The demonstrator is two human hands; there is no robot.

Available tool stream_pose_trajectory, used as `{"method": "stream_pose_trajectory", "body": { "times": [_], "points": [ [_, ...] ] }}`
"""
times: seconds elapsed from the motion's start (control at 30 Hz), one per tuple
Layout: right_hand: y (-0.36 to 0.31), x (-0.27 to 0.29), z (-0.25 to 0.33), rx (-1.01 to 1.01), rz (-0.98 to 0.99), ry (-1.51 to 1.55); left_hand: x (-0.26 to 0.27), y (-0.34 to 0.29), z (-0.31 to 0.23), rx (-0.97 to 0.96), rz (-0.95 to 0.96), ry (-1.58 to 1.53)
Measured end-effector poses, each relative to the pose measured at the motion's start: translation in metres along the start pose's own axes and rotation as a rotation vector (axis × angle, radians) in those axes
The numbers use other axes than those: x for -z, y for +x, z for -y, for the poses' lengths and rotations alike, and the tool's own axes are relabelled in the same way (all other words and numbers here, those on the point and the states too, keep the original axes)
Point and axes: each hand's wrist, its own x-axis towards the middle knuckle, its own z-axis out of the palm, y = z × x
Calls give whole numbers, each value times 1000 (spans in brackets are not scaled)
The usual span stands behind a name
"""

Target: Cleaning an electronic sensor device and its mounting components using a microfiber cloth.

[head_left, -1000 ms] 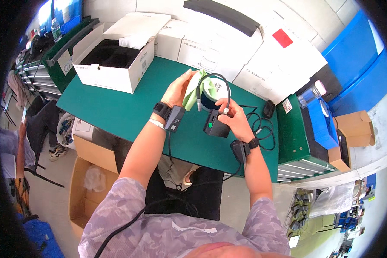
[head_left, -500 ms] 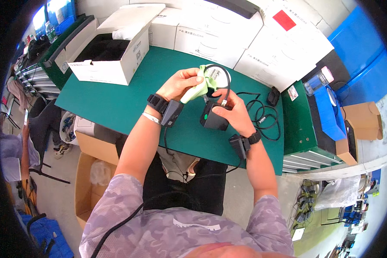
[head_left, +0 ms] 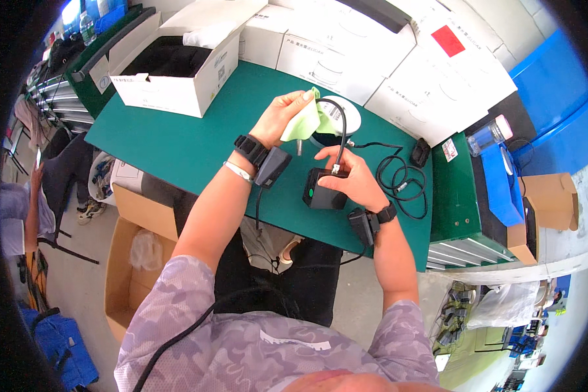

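Note:
My left hand (head_left: pixel 277 121) is closed on a light green cloth (head_left: pixel 302 125), pinched at its upper edge. A silver cylindrical connector (head_left: pixel 299 147) pokes out below the cloth. My right hand (head_left: pixel 358 181) grips a black box (head_left: pixel 323 191) with a green spot on its front, its thumb across the top. From that box a thick black cable (head_left: pixel 343 124) arches up to the cloth. Behind the cable sits a round device (head_left: pixel 347 116) with a white top and dark side, partly covered by cloth and cable. Black straps with dark modules circle both wrists.
A thin black cord (head_left: pixel 405 186) lies coiled at the right of the green tabletop (head_left: pixel 176 144), near a small black object (head_left: pixel 420 152). White cartons (head_left: pixel 330 65) line the back. An open white box (head_left: pixel 160 95) with black lining stands back left; a cardboard box (head_left: pixel 140 274) is below.
My left hand has lifted the cloth slightly away from the black box, and the silver connector now shows beneath it. More of the round device is visible. My right hand stays on the box.

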Motion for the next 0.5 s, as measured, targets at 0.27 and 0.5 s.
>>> {"method": "stream_pose_trajectory", "body": {
  "times": [0.27, 0.5],
  "points": [
    [2, 5, -6, 29, -24, -9, 5, 3, 4, -47, -160, -43],
    [1, 8, -7, -1, 63, -51, -1, -1, -5, -86, -99, -49]
  ]
}}
